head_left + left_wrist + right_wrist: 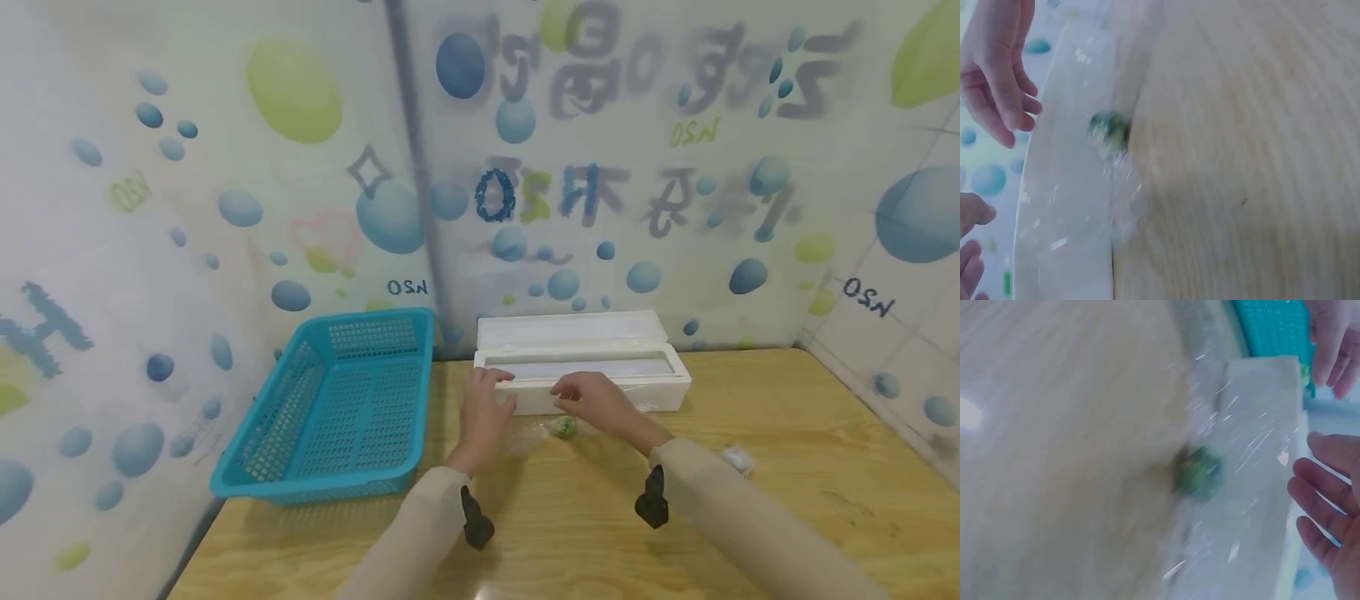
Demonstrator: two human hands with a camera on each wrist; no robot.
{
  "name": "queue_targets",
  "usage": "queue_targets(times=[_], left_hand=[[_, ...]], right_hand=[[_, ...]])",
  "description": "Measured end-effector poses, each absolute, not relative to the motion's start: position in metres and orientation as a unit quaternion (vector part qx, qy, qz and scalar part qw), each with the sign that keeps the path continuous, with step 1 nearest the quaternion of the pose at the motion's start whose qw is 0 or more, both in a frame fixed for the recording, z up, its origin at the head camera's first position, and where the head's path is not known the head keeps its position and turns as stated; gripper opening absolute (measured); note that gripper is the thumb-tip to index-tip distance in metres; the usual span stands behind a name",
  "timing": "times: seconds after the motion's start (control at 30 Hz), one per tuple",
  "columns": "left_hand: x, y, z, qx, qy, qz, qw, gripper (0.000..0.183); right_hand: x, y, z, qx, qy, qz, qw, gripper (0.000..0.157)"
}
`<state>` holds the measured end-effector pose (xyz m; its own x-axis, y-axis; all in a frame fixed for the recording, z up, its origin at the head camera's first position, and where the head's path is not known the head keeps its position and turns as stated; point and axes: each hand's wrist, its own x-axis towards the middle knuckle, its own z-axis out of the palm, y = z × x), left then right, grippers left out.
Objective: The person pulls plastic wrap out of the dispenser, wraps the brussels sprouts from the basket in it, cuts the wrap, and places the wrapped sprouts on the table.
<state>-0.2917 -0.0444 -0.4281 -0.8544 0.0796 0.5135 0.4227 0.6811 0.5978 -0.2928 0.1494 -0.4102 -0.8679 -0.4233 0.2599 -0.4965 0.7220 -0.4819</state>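
A long white box (600, 397) stands at the back of the table with its lid (573, 327) up. Clear plastic film (1125, 194) drapes down its front onto the wood. A small green clump (564, 427), blurred in both wrist views, lies at the foot of the box against the film. My left hand (483, 412) is at the box's front left corner, fingers relaxed and pointing over the rim. Near the middle of the front rim, my right hand (596, 402) has its fingers loosely bent and spread. No object shows between the fingers of either hand.
To the left of the box sits a turquoise plastic basket (416, 417) with slotted sides. A small crumpled clear piece of plastic (738, 460) lies on the wooden table (585, 542) to the right. A patterned curtain wall (630, 275) rises behind the box.
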Motion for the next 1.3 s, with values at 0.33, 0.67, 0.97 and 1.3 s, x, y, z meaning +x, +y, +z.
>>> queue_targets(times=[0.33, 0.67, 0.97, 1.3], left_hand=[[-0.313, -0.060, -0.444, -0.076, -0.873, -0.397, 0.272, 0.052], [-0.328, -0.068, -0.452, -0.125, -0.836, -0.444, 0.297, 0.036], [-0.329, -0.067, -0.448, -0.091, -0.843, -0.468, 0.251, 0.034], [-0.331, -0.066, -0.451, -0.103, -0.835, -0.459, 0.286, 0.041]], right_hand=[[-0.321, 0.089, -0.387, 0.269, -0.922, 0.276, 0.042, 0.014], [-0.338, 0.052, -0.390, 0.237, -0.934, 0.264, 0.026, 0.021], [-0.345, 0.049, -0.402, 0.228, -0.936, 0.263, 0.058, 0.012], [-0.344, 0.058, -0.408, 0.240, -0.936, 0.234, 0.112, 0.012]])
